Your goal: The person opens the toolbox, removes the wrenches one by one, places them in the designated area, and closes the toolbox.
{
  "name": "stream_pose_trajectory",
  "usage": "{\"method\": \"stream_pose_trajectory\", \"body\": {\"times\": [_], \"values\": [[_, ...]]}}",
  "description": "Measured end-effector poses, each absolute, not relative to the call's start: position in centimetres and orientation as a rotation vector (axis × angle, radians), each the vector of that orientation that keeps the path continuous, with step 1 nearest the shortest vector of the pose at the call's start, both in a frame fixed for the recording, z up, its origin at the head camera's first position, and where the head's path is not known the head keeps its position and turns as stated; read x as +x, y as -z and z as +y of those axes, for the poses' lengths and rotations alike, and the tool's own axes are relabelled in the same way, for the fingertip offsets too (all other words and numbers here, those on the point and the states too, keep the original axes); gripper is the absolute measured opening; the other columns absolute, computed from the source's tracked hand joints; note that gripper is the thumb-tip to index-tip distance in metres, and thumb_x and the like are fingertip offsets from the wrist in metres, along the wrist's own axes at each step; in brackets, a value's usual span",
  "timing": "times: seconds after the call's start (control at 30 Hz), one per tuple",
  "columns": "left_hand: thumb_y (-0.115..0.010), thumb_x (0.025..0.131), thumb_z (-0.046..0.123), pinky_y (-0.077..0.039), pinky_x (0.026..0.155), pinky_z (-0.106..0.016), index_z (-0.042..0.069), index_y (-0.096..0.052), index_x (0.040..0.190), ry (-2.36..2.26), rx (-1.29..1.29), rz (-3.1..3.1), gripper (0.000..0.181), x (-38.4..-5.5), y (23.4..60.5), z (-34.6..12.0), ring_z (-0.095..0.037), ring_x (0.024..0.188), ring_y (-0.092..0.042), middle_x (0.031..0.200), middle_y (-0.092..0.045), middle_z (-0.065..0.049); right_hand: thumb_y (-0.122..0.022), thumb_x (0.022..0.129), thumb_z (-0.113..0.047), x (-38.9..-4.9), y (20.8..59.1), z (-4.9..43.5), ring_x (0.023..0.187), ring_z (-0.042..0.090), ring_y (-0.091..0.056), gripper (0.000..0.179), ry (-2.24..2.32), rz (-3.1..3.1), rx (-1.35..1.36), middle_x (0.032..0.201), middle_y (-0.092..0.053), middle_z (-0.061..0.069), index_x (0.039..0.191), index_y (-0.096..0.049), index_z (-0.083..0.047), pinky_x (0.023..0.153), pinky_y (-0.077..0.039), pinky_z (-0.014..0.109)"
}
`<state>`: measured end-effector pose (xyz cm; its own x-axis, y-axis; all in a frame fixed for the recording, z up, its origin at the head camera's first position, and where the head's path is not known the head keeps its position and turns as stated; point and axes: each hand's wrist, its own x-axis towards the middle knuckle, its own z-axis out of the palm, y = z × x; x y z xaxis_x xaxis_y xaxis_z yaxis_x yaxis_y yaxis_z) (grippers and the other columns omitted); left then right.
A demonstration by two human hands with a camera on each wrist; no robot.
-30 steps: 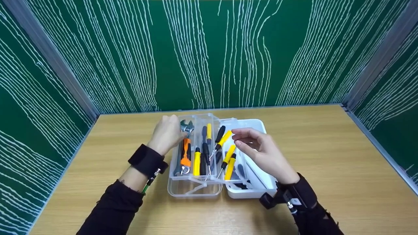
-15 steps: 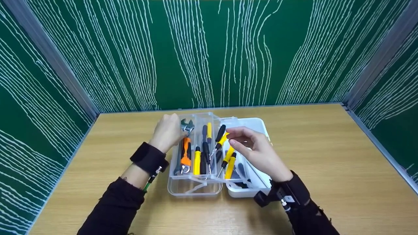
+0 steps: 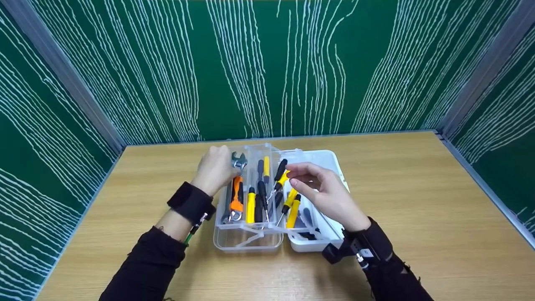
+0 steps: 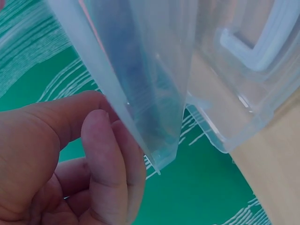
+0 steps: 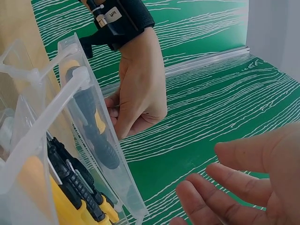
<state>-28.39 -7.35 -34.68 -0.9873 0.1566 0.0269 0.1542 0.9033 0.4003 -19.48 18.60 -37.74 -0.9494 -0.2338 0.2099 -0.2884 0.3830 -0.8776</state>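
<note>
A toolbox stands unfolded, with a white base (image 3: 326, 158) on the right and clear trays on the left. My left hand (image 3: 214, 170) grips the far left side of the upper clear tray (image 3: 238, 227), fingers curled at its wall (image 4: 164, 145) in the left wrist view. Beside that hand lies an adjustable wrench (image 3: 237, 194) with an orange and black handle. Over the box's right part, my right hand (image 3: 330, 196) hovers with relaxed, slightly bent fingers and holds nothing. Below its fingertips are yellow-and-black screwdrivers (image 3: 294, 212).
More tools with yellow or black handles, such as a yellow one (image 3: 250, 207), fill the trays. A clear lid (image 3: 246, 246) lies under them at the front left. The wooden table (image 3: 401, 179) meets green, white-streaked walls (image 3: 280, 83) at the back and sides.
My right hand has drifted left over the toolbox, nearer the screwdrivers. The left hand keeps its grip on the tray, and the tools lie as before.
</note>
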Motion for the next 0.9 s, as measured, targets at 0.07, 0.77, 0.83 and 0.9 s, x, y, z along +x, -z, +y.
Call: {"method": "stream_pose_trajectory", "body": {"times": [0.07, 0.77, 0.83, 0.9], "values": [[-0.086, 0.092, 0.015, -0.06, 0.062, -0.028, -0.007, -0.076, 0.112, -0.64, 0.248, 3.061, 0.031, -28.44, 34.69, -7.38, -0.026, 0.075, -0.07, 0.092, -0.073, -0.016, -0.068, 0.107, -0.018, -19.5, 37.77, 18.58, 0.113, 0.021, -0.068, 0.034, -1.647, -2.572, 0.481, 0.126, -0.074, 0.01, 0.14, -0.068, -0.012, 0.101, -0.057, 0.024], [-0.087, 0.09, 0.013, -0.056, 0.059, -0.028, -0.004, -0.077, 0.106, -0.605, 0.268, 3.104, 0.025, -27.89, 34.65, -7.04, -0.025, 0.07, -0.067, 0.084, -0.067, -0.012, -0.069, 0.106, -0.018, -19.56, 37.77, 18.82, 0.111, 0.021, -0.07, 0.035, -1.67, -2.554, 0.497, 0.123, -0.075, 0.006, 0.14, -0.068, -0.012, 0.098, -0.058, 0.025], [-0.087, 0.09, 0.014, -0.052, 0.057, -0.027, -0.003, -0.077, 0.103, -0.578, 0.264, 3.113, 0.024, -27.85, 34.55, -6.97, -0.025, 0.069, -0.065, 0.082, -0.065, -0.011, -0.069, 0.106, -0.019, -19.56, 37.76, 18.83, 0.111, 0.021, -0.07, 0.036, -1.663, -2.557, 0.5, 0.124, -0.075, 0.006, 0.141, -0.068, -0.012, 0.098, -0.058, 0.025], [-0.086, 0.09, 0.014, -0.049, 0.056, -0.026, -0.002, -0.077, 0.101, -0.56, 0.26, 3.116, 0.022, -27.83, 34.48, -6.92, -0.025, 0.068, -0.064, 0.08, -0.063, -0.01, -0.069, 0.106, -0.02, -19.57, 37.74, 18.84, 0.11, 0.021, -0.071, 0.036, -1.66, -2.561, 0.5, 0.125, -0.075, 0.005, 0.141, -0.067, -0.013, 0.097, -0.058, 0.025]]}}
